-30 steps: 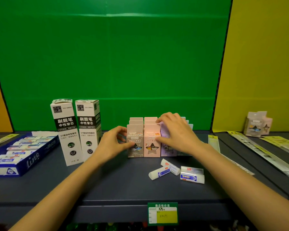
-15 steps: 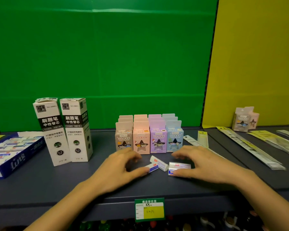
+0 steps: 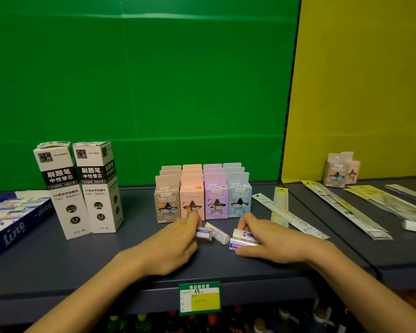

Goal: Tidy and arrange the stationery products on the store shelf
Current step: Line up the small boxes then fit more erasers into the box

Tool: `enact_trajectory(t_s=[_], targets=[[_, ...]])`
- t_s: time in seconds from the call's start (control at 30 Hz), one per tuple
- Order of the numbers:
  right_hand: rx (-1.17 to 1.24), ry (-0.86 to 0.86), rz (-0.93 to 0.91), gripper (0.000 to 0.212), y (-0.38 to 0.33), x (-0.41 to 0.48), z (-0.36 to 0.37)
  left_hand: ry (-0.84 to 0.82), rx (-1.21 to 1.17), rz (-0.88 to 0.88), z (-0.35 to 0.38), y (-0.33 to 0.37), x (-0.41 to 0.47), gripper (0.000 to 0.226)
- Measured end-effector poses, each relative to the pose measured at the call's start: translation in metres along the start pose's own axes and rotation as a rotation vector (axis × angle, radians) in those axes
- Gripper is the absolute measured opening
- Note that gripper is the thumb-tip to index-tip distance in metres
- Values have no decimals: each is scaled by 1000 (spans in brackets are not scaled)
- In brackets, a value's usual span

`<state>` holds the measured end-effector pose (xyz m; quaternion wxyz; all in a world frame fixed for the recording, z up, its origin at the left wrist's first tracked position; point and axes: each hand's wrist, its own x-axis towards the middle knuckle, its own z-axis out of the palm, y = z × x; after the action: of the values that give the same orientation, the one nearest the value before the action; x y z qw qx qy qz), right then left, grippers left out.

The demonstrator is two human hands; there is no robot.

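A price tag [image 3: 199, 298] hangs on the front edge of the shelf [image 3: 82, 255]. Above it, a person's left hand [image 3: 171, 243] pinches the left eraser [image 3: 203, 233] in curled fingers. The right hand [image 3: 271, 239] curls round an eraser pair [image 3: 243, 237], one stacked on the other. A loose eraser [image 3: 219, 234] lies on the shelf between the hands. Behind stand four rows of pastel boxes [image 3: 215, 200]. Two refill boxes [image 3: 99, 188] and an eraser tray [image 3: 15, 230] sit to the left, rulers [image 3: 291, 216] to the right.
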<state>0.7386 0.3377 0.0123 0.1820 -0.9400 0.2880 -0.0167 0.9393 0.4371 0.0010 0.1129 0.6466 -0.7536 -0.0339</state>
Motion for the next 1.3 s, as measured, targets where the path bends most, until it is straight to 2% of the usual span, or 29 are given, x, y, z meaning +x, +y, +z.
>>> enact_trajectory(t_s=[0.07, 0.17, 0.23, 0.33, 0.47, 0.57, 0.67, 0.77, 0.97, 1.17, 1.27, 1.3], targets=[[-3, -14, -3, 31, 0, 0, 1, 38, -18, -6, -1, 3, 5, 18], [-82, 5, -13, 32, 2, 1, 3, 120, 25, 13, -4, 6, 17, 48], [-98, 46, -39, 26, 2, -1, 3, 144, 77, 12, -7, 8, 26, 56], [-60, 143, -74, 19, 5, -7, 1, 45, 109, 2, -9, 8, 38, 52], [27, 230, -96, 15, 14, -15, 0, -69, 154, 27, -11, 8, 44, 30], [97, 286, -99, 22, 18, -18, 0, -62, 268, 49, -14, 7, 44, 31], [153, 323, -99, 16, 22, -17, -1, -100, 308, 26, -12, 7, 41, 37], [206, 337, -124, 14, 20, -14, -1, -67, 198, -31, -6, 9, 33, 32], [313, 362, -218, 22, 2, 1, 5, 194, -224, -116, -12, 3, -19, 12], [388, 280, -327, 13, -49, 26, 15, 404, -448, -364, -27, -23, -93, 25], [388, 252, -379, 9, -80, 39, 23, 484, -579, -476, -34, -40, -137, 40], [382, 242, -397, 9, -92, 42, 27, 505, -607, -505, -36, -46, -152, 36]])
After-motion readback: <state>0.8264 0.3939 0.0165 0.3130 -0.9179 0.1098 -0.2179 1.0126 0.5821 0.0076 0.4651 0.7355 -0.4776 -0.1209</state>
